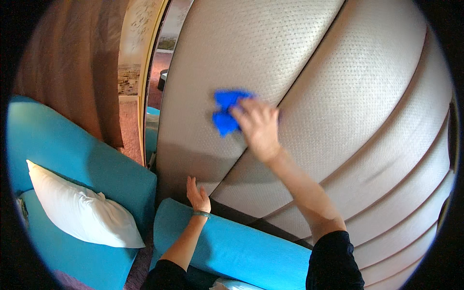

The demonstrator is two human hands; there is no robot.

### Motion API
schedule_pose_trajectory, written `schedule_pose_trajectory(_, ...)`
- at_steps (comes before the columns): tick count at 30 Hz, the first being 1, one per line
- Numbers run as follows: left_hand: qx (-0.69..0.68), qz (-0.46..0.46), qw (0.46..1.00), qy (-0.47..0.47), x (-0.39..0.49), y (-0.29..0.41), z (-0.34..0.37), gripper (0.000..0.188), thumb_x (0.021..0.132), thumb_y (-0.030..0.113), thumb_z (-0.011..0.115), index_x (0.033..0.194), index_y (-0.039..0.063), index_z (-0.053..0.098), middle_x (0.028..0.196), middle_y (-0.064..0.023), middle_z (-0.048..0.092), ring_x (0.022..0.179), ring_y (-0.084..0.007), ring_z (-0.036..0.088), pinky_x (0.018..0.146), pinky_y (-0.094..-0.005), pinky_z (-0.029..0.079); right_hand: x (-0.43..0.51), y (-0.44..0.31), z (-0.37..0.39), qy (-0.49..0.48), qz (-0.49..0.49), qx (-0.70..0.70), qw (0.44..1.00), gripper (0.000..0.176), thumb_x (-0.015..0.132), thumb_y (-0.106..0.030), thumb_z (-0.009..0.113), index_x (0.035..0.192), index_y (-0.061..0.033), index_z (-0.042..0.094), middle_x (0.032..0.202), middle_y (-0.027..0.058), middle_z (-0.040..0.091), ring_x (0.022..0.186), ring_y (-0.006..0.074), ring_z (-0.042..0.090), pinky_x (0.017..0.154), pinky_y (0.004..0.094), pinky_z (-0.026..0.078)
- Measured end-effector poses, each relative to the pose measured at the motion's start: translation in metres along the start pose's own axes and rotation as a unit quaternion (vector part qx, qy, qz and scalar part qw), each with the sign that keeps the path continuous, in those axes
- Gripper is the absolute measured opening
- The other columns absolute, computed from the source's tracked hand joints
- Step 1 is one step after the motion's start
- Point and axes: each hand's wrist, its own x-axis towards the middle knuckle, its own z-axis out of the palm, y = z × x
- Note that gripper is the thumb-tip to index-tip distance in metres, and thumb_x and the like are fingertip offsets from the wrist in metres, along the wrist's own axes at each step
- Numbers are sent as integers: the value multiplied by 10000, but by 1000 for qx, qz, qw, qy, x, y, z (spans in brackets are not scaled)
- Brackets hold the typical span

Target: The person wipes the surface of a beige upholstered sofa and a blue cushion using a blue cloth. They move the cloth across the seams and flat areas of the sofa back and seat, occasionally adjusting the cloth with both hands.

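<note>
My right hand (259,127) presses a crumpled blue cloth (228,112) against a padded wall panel (217,54) of dimpled, silvery beige upholstery. The hand and the cloth are a little blurred. Lower down and to the left, my left hand (198,197) rests against the foot of the same panel, fingers apart and holding nothing. A bracelet circles that wrist. Just below it runs the top of a turquoise sofa backrest (232,239). Dark seams divide the upholstery into several wide bands.
At left stands a turquoise seat (119,174) with a white pillow (83,214) leaning on it. Beyond it hangs a brown curtain (72,65). A tall mirror with a yellowish frame (149,54) borders the panel. Part of another white item (235,284) shows at the bottom edge.
</note>
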Motion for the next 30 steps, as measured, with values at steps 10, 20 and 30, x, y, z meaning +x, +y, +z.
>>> schedule_pose_trajectory(10,2,33,999,-29,-1,5,0,617,1007,333,495,1511,14,340,1593,-262,271,1435,-442,318,1148,-566,249,29,-50,57,32,-89,54,994,391,786,-156,651,1176,-133,659,1254,35,619,1151,211,571,880,405,440)
schedule_pose_trajectory(20,-21,7,998,-50,0,7,3,601,975,240,539,1506,38,341,1582,-246,299,1434,-429,329,1142,-548,276,43,-81,73,-43,-137,58,988,397,792,-172,634,1186,-132,661,1230,34,616,1165,224,562,951,422,438)
schedule_pose_trajectory(30,-107,-24,994,-8,0,8,0,593,965,169,542,1509,37,347,1565,-227,350,1422,-418,357,1153,-509,290,84,-112,115,-2,-104,62,993,343,850,-203,566,1164,-105,664,1235,62,598,1224,241,503,1010,416,377)
